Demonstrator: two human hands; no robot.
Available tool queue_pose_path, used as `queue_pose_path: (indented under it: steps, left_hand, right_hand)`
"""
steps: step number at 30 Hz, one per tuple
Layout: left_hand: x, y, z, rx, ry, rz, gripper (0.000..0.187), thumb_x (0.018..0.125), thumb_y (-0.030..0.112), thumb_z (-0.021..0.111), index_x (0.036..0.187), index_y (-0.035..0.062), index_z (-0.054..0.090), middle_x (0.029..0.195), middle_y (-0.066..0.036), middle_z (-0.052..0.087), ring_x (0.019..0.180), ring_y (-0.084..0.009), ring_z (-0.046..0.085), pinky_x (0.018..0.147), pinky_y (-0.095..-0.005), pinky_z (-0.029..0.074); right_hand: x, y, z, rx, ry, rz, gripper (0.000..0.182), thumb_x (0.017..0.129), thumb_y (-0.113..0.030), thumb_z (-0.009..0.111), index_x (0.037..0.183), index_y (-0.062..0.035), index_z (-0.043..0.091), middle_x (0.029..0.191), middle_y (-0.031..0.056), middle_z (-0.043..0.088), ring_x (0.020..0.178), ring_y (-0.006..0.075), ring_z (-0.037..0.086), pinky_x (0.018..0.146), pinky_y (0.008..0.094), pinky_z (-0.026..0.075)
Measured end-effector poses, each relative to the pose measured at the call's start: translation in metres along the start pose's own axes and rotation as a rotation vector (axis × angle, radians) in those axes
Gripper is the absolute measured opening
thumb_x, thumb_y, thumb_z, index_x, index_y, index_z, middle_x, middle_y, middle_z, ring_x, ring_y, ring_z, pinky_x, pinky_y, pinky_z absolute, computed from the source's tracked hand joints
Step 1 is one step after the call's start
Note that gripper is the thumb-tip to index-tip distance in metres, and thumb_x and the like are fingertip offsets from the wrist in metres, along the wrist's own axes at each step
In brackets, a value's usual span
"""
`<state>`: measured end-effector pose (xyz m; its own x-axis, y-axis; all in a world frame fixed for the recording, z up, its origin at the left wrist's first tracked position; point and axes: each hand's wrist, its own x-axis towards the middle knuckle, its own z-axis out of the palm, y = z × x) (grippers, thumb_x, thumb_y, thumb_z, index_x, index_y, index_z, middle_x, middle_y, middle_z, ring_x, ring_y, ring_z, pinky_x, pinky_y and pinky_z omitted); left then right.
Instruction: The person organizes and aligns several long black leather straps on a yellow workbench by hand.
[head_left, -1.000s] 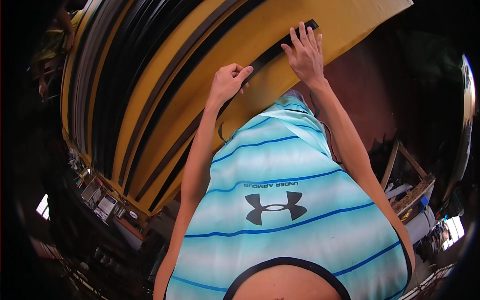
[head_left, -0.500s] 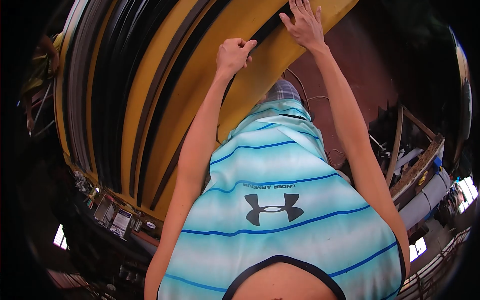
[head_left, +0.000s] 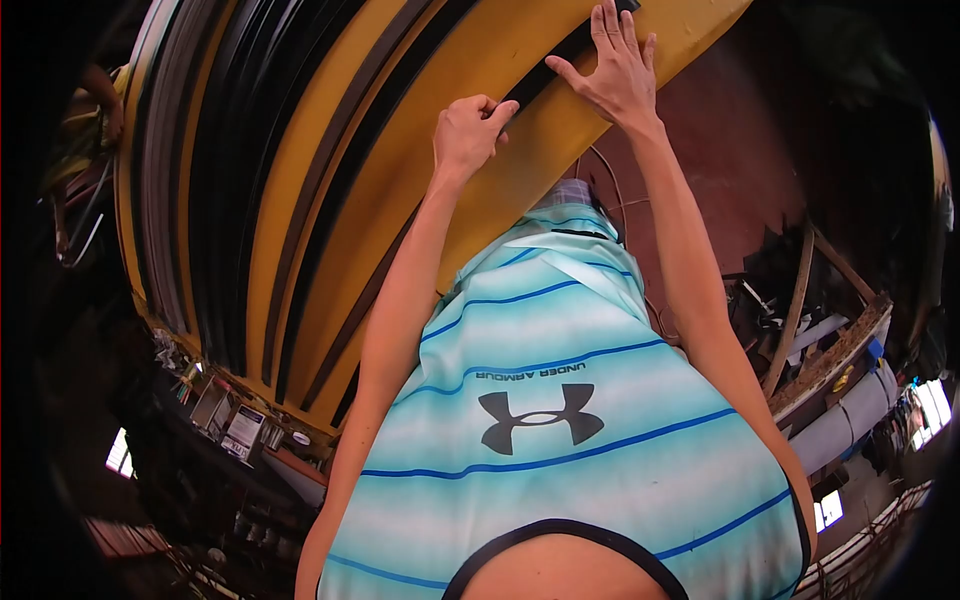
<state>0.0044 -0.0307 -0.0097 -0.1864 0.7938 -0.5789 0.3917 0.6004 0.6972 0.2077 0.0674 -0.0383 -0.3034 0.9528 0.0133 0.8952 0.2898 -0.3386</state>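
Note:
A long yellow table (head_left: 480, 45) carries several dark strips. My left hand (head_left: 470, 138) is closed on a flat black strip (head_left: 530, 93) near the table's front edge, the thumb laid along its top. Further along the same strip, my right hand (head_left: 618, 82) rests with fingers stretched and spread, the fingertips near the strip's far end. What the left fingers do underneath is hidden.
More black strips (head_left: 235, 170) and brown strips (head_left: 335, 140) lie lengthwise across the table. At the far left a co-worker's arm (head_left: 100, 92) shows. A wooden frame (head_left: 840, 345) and a grey roll (head_left: 848, 420) stand at right, above a reddish floor (head_left: 715, 140).
The view has shifted slightly, so the table and both hands sit a little lower. My right hand's fingers are now in full view; the left hand keeps its closed grip.

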Motion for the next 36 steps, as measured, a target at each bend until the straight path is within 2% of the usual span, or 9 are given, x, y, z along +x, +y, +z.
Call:
queue_pose_path:
  steps: [6,11,13,36]
  left_hand:
    - [-0.006,-0.001,-0.005,-0.012,0.015,-0.033,0.033,0.093,0.031,0.075,0.087,-0.0014,0.073,0.064,-0.006,0.068,0.045,-0.0082,0.055,0.045,-0.0244,0.042]
    - [-0.006,-0.001,-0.006,-0.011,0.027,-0.06,0.033,0.093,0.03,0.076,0.086,-0.0016,0.073,0.063,-0.006,0.068,0.045,-0.0077,0.054,0.045,-0.0239,0.041]
    - [-0.006,-0.001,-0.008,-0.006,0.003,-0.08,0.035,0.092,0.035,0.072,0.083,0.0016,0.073,0.064,-0.006,0.069,0.049,-0.0128,0.059,0.053,-0.0293,0.048]
    - [-0.008,-0.001,-0.014,0.022,0.002,-0.076,0.035,0.092,0.035,0.072,0.081,0.0019,0.073,0.063,-0.006,0.069,0.049,-0.0119,0.059,0.053,-0.029,0.048]
  right_hand:
    - [-0.004,-0.009,-0.006,-0.005,-0.009,0.0,0.107,0.084,-0.067,0.065,0.157,0.0034,0.03,0.167,0.0187,0.022,0.156,0.0323,0.018,0.126,0.0544,0.007]
    - [-0.004,-0.012,-0.008,0.01,-0.028,-0.007,0.114,0.08,-0.07,0.068,0.158,0.0031,0.027,0.169,0.0177,0.019,0.157,0.0318,0.016,0.126,0.056,0.006]
    - [-0.004,-0.012,-0.009,0.005,-0.034,-0.01,0.116,0.079,-0.07,0.068,0.158,0.0031,0.026,0.169,0.0176,0.019,0.157,0.0318,0.016,0.126,0.0562,0.006]
    - [-0.006,-0.018,-0.009,0.019,-0.042,0.004,0.119,0.076,-0.07,0.071,0.158,0.0028,0.026,0.169,0.0179,0.018,0.157,0.0314,0.014,0.126,0.056,0.004]
